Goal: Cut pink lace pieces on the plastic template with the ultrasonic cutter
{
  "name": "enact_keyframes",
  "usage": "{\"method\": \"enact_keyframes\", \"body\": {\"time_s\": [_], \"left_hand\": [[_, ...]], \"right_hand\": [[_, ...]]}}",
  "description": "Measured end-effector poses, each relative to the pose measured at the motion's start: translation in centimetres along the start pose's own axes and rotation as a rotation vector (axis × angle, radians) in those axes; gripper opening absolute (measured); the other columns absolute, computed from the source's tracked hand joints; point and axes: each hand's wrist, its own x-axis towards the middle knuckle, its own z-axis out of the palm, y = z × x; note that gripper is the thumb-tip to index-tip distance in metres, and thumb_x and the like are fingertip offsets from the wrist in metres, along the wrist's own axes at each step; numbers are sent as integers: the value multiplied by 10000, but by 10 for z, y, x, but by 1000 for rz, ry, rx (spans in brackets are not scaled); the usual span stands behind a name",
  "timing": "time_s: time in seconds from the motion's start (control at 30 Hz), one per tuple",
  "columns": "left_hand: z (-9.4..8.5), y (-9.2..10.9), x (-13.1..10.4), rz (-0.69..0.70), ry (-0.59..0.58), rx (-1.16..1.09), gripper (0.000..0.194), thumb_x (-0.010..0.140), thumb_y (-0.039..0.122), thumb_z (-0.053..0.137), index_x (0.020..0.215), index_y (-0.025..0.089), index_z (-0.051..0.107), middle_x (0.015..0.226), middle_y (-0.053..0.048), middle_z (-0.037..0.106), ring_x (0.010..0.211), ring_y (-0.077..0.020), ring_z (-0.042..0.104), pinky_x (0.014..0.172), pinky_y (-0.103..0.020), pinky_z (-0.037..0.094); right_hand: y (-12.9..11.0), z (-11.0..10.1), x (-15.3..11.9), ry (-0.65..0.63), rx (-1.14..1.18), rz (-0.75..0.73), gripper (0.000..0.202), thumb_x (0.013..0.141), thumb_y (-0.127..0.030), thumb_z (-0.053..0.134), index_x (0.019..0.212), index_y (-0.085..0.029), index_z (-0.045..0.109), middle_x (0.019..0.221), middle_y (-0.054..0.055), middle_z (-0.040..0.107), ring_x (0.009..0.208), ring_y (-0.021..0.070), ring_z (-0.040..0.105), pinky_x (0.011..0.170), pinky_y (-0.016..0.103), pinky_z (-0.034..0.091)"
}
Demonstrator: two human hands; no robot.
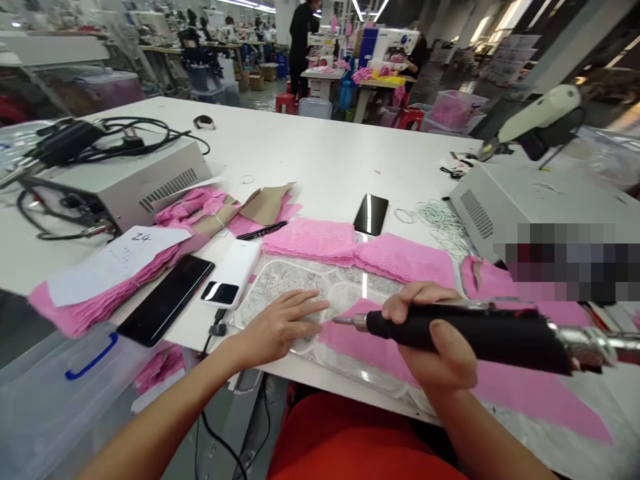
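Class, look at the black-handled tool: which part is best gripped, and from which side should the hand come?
Probably the thick black barrel, wrapped from the near side, as the right hand does. It lies roughly sideways across the view, so its long flank is within easy grasp, and it looks rounded and much broader than the slim metal tip.

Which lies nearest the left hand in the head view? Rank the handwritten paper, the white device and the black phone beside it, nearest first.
1. White device: beyond the left hand, to its left.
2. Black phone: farther left, beside the white device.
3. Handwritten paper: farthest left, on the pink stack.
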Motion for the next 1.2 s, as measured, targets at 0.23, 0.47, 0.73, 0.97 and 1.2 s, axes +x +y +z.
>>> {"method": "enact_keyframes", "body": {"time_s": [0.23,0.47,0.73,0.97,1.2], "left_hand": [[10,18,21,8,51,79,388,923,39,385,1222,179,589,1296,-75,630,1287,-234,515,1026,-449,471],[37,33,56,42,71,225,271,988,194,434,1174,153,626,1290,-96,629,1222,-271,565,1003,-456,479],[42,31,56,31,45,227,265,976,203,466,1187,185,625,1293,-78,627,1276,-263,516,1079,-469,397],[42,32,56,33,30,223,278,974,186,461,1206,187,613,1291,-82,624,1288,-262,503,1085,-467,384],[44,32,55,12,13,245,288,972,203,464,1224,179,599,1320,-99,600,1304,-272,486,1086,-491,379]], "right_hand": [[-19,-52,25,272,-101,-139,156,689,-221,553,785,-174,666,759,20,610,530,118,559,512,302,494],[-7,-57,20,255,-107,-140,130,754,-252,556,834,-199,643,807,22,600,567,122,568,538,314,505],[8,-48,25,272,-83,-74,109,781,-273,614,861,-210,652,854,11,601,619,121,584,605,318,504],[10,-48,31,350,61,40,118,734,-292,616,799,-204,660,799,-2,598,583,99,560,575,283,505],[9,-53,32,411,55,34,138,718,-302,617,799,-200,661,813,1,591,593,94,546,586,278,507]]}}
